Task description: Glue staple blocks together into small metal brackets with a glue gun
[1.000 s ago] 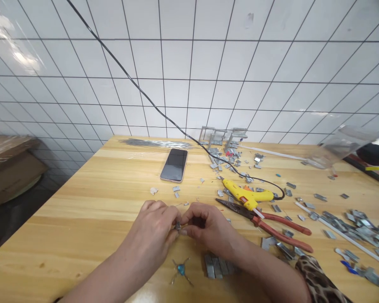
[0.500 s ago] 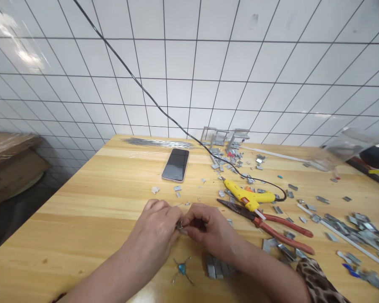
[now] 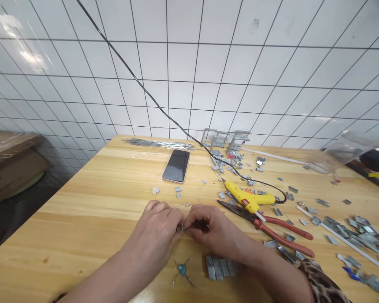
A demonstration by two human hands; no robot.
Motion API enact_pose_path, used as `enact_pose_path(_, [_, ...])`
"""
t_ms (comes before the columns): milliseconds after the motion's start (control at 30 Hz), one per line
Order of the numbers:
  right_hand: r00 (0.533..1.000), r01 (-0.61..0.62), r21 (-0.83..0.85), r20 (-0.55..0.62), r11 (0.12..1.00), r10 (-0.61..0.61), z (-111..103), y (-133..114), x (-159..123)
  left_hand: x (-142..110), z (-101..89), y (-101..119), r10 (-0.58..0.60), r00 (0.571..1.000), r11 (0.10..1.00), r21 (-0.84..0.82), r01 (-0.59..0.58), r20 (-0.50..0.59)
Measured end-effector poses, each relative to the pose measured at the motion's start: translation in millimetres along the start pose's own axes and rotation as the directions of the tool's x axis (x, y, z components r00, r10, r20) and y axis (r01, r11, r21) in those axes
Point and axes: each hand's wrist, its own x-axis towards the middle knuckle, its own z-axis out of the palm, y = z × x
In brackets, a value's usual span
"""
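Head view: barely shifted, the left hand [image 3: 159, 225] stays clamped on a small grey metal piece [image 3: 180, 228], the right hand [image 3: 210, 227], grip together, beside it, handling seemingly ongoing.

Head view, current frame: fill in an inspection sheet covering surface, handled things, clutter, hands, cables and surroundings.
Surface: wooden table, light-coloured.
Handled things: small metal piece at the left fingertips; details too small to tell.
Clutter: loose metal scraps mostly to the right; phone, yellow glue gun, pliers, row of metal blocks, turquoise-centred wire piece.
Hands: left hand pinches the piece; right hand pinched beside it, its hold unclear.
Cables: black cable runs from upper left to the glue gun.
Surroundings: white tiled wall; cardboard at left.
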Motion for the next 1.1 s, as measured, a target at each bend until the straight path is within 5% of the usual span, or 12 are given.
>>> enact_pose_path(233, [0.985, -0.134, 0.023, 0.112, 0.991, 0.131, -18, 0, 1, -1, 0.7, -2, 0.021, 0.998, 0.998, -0.057, -0.025, -0.065])
enact_pose_path(500, [0.931, -0.281, -0.326, -0.319, 0.903, 0.175, -57, 22, 25, -3, 2.4, -7, 0.005, 0.997, 0.995, -0.097, -0.013, -0.078])
enact_pose_path(667, [0.933, -0.278, -0.595, -0.354, 0.755, 0.065, -55, 32, 36, -10, -24.9, -22, -0.056, 0.989, 0.978, -0.206, 0.027, -0.139])
enact_pose_path(800, [0.942, -0.263, -0.739, -0.334, 0.621, 0.001, -45, 32, 41, -26, -49.2, -44, -0.308, 0.878, 0.920, -0.349, 0.177, -0.368])
enact_pose_path(900, [0.950, -0.245, -0.800, -0.311, 0.547, -0.028, -41, 33, 43, -34, -49.3, -55, -0.427, 0.792, 0.869, -0.440, 0.227, -0.436])
enact_pose_path(1100, [0.951, -0.247, -0.842, -0.305, 0.479, -0.046, -41, 38, 42, -33, -23.7, -68, -0.412, 0.849, 0.809, -0.562, 0.174, -0.330])
